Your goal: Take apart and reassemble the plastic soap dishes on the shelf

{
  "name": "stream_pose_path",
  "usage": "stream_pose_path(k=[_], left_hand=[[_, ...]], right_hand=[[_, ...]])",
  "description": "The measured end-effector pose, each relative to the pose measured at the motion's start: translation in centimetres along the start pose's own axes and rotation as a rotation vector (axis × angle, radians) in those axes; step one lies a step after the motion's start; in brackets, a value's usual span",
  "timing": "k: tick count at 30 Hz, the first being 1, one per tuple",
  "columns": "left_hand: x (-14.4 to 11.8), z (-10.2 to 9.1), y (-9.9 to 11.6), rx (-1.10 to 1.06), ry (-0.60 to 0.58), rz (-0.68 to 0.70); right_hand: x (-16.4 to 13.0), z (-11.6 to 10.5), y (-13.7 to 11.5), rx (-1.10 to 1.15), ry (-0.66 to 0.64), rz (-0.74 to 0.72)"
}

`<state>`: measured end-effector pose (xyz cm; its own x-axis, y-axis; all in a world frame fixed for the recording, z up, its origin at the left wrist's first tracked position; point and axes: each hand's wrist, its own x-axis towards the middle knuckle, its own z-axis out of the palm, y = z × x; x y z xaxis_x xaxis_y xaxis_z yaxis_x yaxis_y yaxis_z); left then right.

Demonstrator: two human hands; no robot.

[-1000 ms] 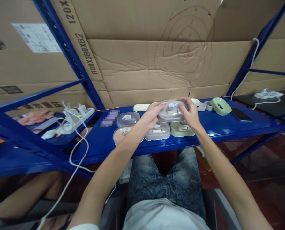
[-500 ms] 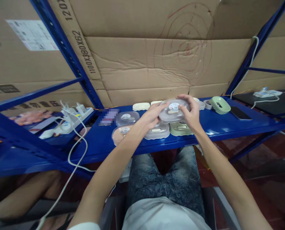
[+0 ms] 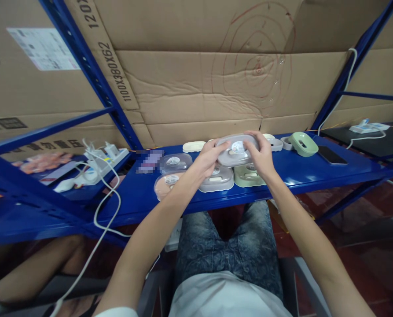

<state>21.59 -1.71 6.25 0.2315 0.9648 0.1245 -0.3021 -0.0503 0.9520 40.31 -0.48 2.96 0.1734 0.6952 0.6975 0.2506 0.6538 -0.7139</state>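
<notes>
A rounded plastic box with a clear lid is held up between both hands, over the blue shelf. It carries a round white label on top. My left hand grips its left side, while my right hand holds the right side with the thumb near the label. Just below, on the shelf, are a grey clear-lidded box and a green one, each partly covered. To the left sit a pinkish-orange lidded box and a grey lidded box.
Cream oval pieces stand along the back. A green open dish leans beside a dark phone at the right. On the left are a power strip with white cables and another person's arm. Blue posts frame the shelf.
The held box has shifted slightly left and up, with its lid tilted a little differently. Both hands keep hold of it, and the right thumb has moved slightly on the label.
</notes>
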Motion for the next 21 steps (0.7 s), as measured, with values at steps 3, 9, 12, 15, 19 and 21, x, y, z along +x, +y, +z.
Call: stream_pose_path(k=[3,9,12,15,19,21], left_hand=[[0.2,-0.6,-0.3,0.062,0.002,0.124],[0.0,-1.1,0.1,0.181,-0.053,0.211],[-0.2,-1.1,0.3,0.142,-0.064,0.194],[-0.2,-1.1,0.2,0.118,-0.068,0.233],[-0.4,-1.4,0.0,0.187,-0.093,0.341],[-0.4,-1.7,0.0,0.209,-0.141,0.390]], right_hand=[[0.0,0.2,0.4,0.052,-0.025,0.215],[0.2,0.2,0.0,0.209,-0.010,0.292],[0.2,0.1,-0.3,0.219,0.033,0.243],[0.2,-0.2,-0.1,0.245,0.047,0.192],[0.1,-1.3,0.6,0.327,-0.088,0.143],[0.1,-1.9,0.9,0.342,-0.170,0.118]])
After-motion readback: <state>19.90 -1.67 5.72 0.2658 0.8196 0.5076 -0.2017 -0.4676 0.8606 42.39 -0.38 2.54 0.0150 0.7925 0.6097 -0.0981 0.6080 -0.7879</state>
